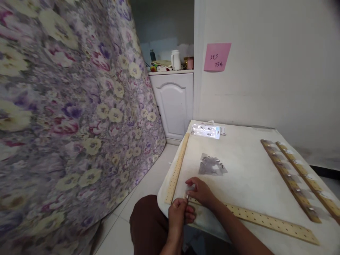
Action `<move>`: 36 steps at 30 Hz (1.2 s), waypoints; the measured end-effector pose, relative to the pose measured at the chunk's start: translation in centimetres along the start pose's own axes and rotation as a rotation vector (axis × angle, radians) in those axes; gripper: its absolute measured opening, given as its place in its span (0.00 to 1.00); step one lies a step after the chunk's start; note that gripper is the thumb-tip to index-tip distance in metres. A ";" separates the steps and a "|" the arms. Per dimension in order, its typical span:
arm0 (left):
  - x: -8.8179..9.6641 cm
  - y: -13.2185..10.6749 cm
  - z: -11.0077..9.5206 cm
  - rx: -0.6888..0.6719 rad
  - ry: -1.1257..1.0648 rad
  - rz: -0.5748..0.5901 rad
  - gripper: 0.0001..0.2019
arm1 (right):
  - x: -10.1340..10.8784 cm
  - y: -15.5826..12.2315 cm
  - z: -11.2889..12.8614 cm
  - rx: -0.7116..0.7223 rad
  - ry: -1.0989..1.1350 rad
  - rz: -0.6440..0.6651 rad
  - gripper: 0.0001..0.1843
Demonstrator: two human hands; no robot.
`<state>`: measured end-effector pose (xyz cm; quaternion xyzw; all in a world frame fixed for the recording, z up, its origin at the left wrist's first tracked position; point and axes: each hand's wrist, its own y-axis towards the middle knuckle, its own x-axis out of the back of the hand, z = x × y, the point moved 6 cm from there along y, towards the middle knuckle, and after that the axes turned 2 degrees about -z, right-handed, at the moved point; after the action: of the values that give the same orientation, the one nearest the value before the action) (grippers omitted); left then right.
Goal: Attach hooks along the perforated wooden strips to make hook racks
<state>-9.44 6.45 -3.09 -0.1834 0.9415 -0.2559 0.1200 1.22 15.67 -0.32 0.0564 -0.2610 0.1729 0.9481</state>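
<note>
Near the table's front left corner, my left hand and my right hand almost meet. Between their fingertips is a clear-backed wall hook with a small metal part, mostly covered by the fingers. Thumb and forefinger of my left hand pinch its lower metal end. My right hand holds the clear backing from above, its fingers curled. Under my right hand and forearm runs a perforated wooden strip along the front edge. Beyond my hands lies a loose pile of clear-backed hooks.
Another perforated wooden strip follows the table's left edge. Two wooden strips at the right carry several clear pieces. Clear packaging lies at the back. A floral curtain hangs left, and a pink note is on the wall.
</note>
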 end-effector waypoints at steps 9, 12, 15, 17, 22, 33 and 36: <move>0.0 0.2 -0.1 -0.012 -0.010 0.021 0.15 | 0.1 0.1 0.4 0.038 0.051 0.031 0.18; 0.0 0.1 -0.1 -0.020 -0.022 0.015 0.15 | 0.2 0.1 0.5 0.068 0.082 0.036 0.17; 0.0 0.0 -0.2 -0.017 -0.024 0.000 0.16 | 0.2 0.0 0.6 0.078 0.094 0.049 0.17; 0.0 -0.1 -0.2 -0.012 -0.022 -0.003 0.16 | 0.3 -0.1 0.7 0.081 0.095 0.057 0.17; 0.1 -0.2 -0.4 -0.037 -0.017 -0.005 0.17 | 0.1 0.0 0.8 0.096 0.124 0.055 0.16; 0.3 -0.2 -0.1 -0.049 -0.034 0.019 0.17 | 6.3 -4.3 -1.5 0.032 -0.023 -0.134 0.11; 0.3 -0.1 -0.1 -0.051 -0.047 0.032 0.16 | 8.2 -7.5 -2.6 0.030 -0.142 -0.142 0.13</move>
<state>-9.69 6.30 -3.02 -0.1771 0.9475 -0.2257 0.1415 11.68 11.65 1.52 0.1010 -0.3201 0.1045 0.9362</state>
